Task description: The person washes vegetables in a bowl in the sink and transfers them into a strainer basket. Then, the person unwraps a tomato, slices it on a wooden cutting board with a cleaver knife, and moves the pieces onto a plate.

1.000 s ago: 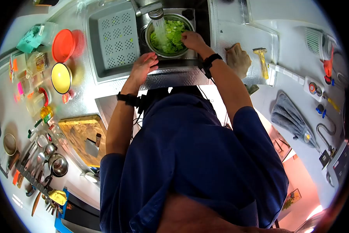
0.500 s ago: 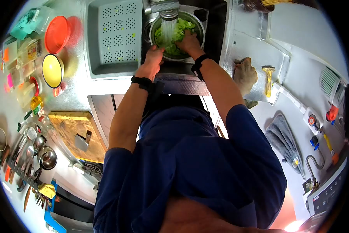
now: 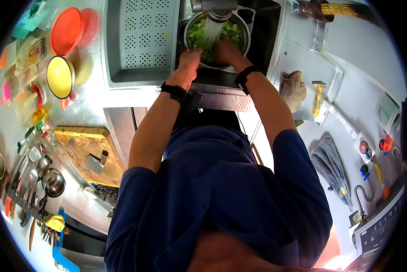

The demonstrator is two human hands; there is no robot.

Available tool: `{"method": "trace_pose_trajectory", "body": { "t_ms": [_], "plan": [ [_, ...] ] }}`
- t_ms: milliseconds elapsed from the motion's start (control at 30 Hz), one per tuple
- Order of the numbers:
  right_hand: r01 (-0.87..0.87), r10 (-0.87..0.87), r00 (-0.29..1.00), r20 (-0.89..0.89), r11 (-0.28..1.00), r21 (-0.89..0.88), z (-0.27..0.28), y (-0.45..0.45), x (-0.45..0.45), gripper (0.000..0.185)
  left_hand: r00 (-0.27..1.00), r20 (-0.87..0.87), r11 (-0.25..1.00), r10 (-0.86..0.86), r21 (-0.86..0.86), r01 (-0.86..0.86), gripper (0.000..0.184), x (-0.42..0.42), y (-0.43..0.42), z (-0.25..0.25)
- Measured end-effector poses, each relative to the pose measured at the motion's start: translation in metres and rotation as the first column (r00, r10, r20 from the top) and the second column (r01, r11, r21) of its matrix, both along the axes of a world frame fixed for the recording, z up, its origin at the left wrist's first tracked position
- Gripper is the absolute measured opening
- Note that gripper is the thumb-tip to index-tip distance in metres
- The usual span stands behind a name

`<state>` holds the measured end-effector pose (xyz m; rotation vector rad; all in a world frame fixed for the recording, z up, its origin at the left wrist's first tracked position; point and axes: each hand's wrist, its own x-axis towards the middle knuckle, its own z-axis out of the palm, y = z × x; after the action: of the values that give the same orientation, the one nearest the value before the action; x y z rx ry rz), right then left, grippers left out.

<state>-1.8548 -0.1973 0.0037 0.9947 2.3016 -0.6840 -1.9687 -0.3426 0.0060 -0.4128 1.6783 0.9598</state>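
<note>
The table (image 3: pixel 92 108) has a reflective metallic surface. A pale cabinet panel (image 3: pixel 120 122) is located below its front edge. The right wall (image 3: pixel 359 59) is pale and smooth. Fixtures at this wall: white louvred grille (image 3: pixel 387 111); white trunking (image 3: pixel 338 114), running diagonally; grey towel (image 3: pixel 328 158), hanging. A dark utensil rack (image 3: pixel 30 202) is located at lower left. Illumination: bright; an intense light patch (image 3: pixel 335 263) appears at lower right, with a pinkish surround.

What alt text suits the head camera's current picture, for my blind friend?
Seen from above, a person's right hand is among leafy greens in a metal bowl under a running faucet, left hand near the rim; a grey perforated tray sits alongside.
</note>
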Motion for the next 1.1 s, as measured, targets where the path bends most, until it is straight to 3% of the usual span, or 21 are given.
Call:
{"method": "trace_pose_trajectory", "body": {
  "t_ms": [33, 100, 200, 267, 300, 367, 500, 567, 600, 667, 700, 767, 900, 967, 1000, 1033, 1100],
  "plan": [
    [0.079, -0.069, 0.994, -0.086, 0.991, 0.112, 0.002, 0.003, 0.005, 0.059, 1.000, 0.003, 1.000, -0.003, 0.003, 0.003, 0.063, -0.001, 0.003, 0.017],
    [0.165, -0.128, 0.976, -0.178, 0.963, 0.215, -0.001, 0.004, 0.008, 0.053, 1.000, 0.029, 1.000, 0.001, -0.012, -0.001, 0.033, -0.003, 0.008, 0.047],
    [0.109, -0.096, 0.990, -0.108, 0.986, 0.128, -0.013, -0.006, 0.004, 0.057, 0.999, 0.005, 0.995, -0.042, 0.090, 0.042, 0.042, 0.001, -0.002, 0.023],
    [-0.274, 0.275, 0.959, -0.067, 0.961, 0.027, -0.014, -0.012, 0.002, 0.051, 0.999, -0.007, 0.996, -0.042, 0.075, 0.043, 0.046, 0.004, -0.002, 0.018],
    [-0.274, 0.275, 0.959, -0.067, 0.961, 0.027, -0.013, -0.013, 0.003, 0.051, 0.999, -0.022, 0.998, -0.028, 0.055, 0.029, 0.050, 0.004, -0.003, 0.015],
    [-0.198, 0.177, 0.948, -0.264, 0.978, -0.058, -0.007, -0.012, 0.006, 0.054, 1.000, 0.026, 0.996, 0.012, 0.084, -0.014, 0.052, 0.004, -0.003, 0.019],
    [-0.036, 0.029, 0.987, -0.160, 0.999, -0.038, 0.011, 0.023, 0.004, 0.048, 0.990, 0.132, 0.988, 0.059, 0.137, -0.077, 0.051, 0.002, 0.001, 0.042],
    [0.073, 0.028, 0.944, -0.327, 0.953, 0.293, -0.011, 0.030, 0.008, 0.055, 0.989, 0.134, 0.983, 0.063, 0.165, -0.085, 0.052, 0.002, 0.006, 0.047],
    [0.074, 0.027, 0.945, -0.327, 0.954, 0.291, -0.018, 0.027, 0.010, 0.055, 0.988, 0.142, 0.978, 0.064, 0.187, -0.090, 0.052, 0.003, 0.007, 0.048],
    [0.110, -0.084, 0.972, -0.220, 0.988, 0.111, -0.020, 0.019, 0.002, 0.064, 0.989, 0.142, 0.981, 0.045, 0.178, -0.070, 0.054, 0.000, 0.013, 0.041],
    [0.110, -0.084, 0.972, -0.219, 0.987, 0.113, -0.021, 0.014, 0.000, 0.064, 0.989, 0.142, 0.984, 0.027, 0.173, -0.052, 0.056, -0.002, 0.018, 0.037],
    [0.259, -0.263, 0.964, -0.035, 0.961, -0.093, -0.018, 0.003, 0.000, 0.071, 0.976, 0.203, 0.982, 0.078, 0.154, -0.111, 0.057, -0.002, 0.026, 0.038],
    [0.040, -0.041, 0.999, 0.000, 0.976, -0.216, -0.026, 0.022, 0.004, 0.074, 0.933, 0.272, 0.955, 0.234, 0.117, -0.274, 0.057, 0.001, 0.035, 0.035],
    [0.403, -0.418, 0.882, -0.216, 0.909, -0.110, -0.007, 0.018, 0.009, 0.073, 0.936, 0.268, 0.957, 0.229, 0.117, -0.267, 0.057, 0.003, 0.031, 0.013],
    [0.400, -0.414, 0.884, -0.216, 0.910, -0.108, -0.005, 0.017, 0.008, 0.073, 0.941, 0.260, 0.960, 0.217, 0.117, -0.254, 0.057, 0.004, 0.029, 0.002],
    [0.237, -0.231, 0.958, -0.168, 0.972, 0.013, -0.010, 0.014, 0.008, 0.073, 0.940, 0.260, 0.959, 0.220, 0.118, -0.257, 0.057, 0.004, 0.029, 0.004],
    [0.051, -0.039, 0.994, -0.098, 0.990, 0.128, -0.024, 0.008, 0.007, 0.074, 0.895, 0.351, 0.924, 0.274, 0.163, -0.347, 0.060, 0.003, 0.029, 0.013]
  ]
}}
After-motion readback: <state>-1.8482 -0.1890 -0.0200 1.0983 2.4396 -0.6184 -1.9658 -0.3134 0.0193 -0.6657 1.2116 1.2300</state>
